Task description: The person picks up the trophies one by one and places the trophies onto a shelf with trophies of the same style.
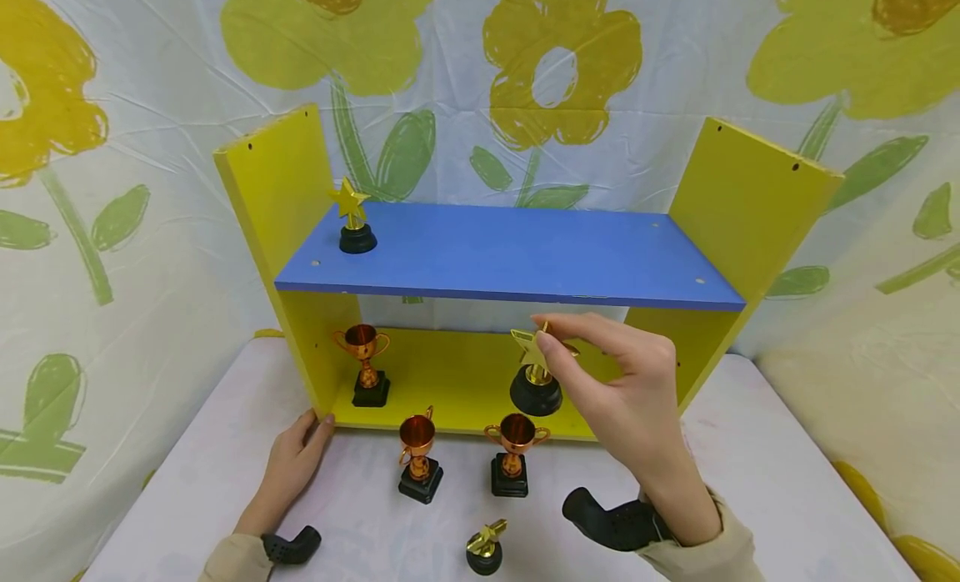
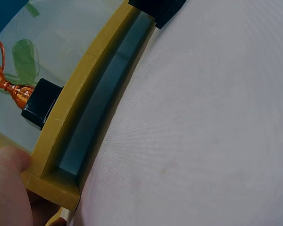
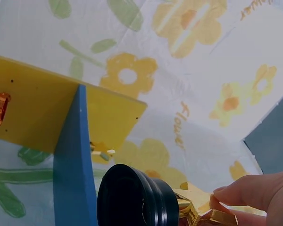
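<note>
Right fingers pinching trophy, shelf (holding star, cup)

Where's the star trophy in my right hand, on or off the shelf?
Off: your right hand pinches the star trophy aloft, the underside of its black base showing.

In the right wrist view, the word "flower" runs sideways on the cloth toward three o'clock; similar lettering around one-thirty is unclear.

Gold star trophy, black base
</note>
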`<state>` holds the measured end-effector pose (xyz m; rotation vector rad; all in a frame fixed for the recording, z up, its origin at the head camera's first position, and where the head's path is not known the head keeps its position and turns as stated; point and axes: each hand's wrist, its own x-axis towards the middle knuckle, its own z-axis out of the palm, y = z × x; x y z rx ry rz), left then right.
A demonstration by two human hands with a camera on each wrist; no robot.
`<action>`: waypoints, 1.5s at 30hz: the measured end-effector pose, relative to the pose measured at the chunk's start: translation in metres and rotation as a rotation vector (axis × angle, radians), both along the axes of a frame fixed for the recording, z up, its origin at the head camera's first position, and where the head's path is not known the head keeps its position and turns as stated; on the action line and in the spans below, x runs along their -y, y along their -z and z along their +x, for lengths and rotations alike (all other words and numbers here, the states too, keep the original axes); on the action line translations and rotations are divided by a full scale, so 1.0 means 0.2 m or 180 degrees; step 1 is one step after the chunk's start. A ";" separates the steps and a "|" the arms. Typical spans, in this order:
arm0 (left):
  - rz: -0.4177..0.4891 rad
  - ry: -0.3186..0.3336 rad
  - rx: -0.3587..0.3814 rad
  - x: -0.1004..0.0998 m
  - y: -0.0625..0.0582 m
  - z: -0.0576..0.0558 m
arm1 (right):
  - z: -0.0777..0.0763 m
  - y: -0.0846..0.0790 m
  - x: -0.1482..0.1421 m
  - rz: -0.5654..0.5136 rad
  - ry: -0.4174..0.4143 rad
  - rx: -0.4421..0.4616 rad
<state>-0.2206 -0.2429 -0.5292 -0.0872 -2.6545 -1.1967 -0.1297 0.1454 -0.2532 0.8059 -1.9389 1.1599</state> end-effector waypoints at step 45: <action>0.0010 0.0012 0.0000 -0.01 -0.02 0.02 | -0.09 -0.20 0.07 -0.0099 -0.0088 -0.0070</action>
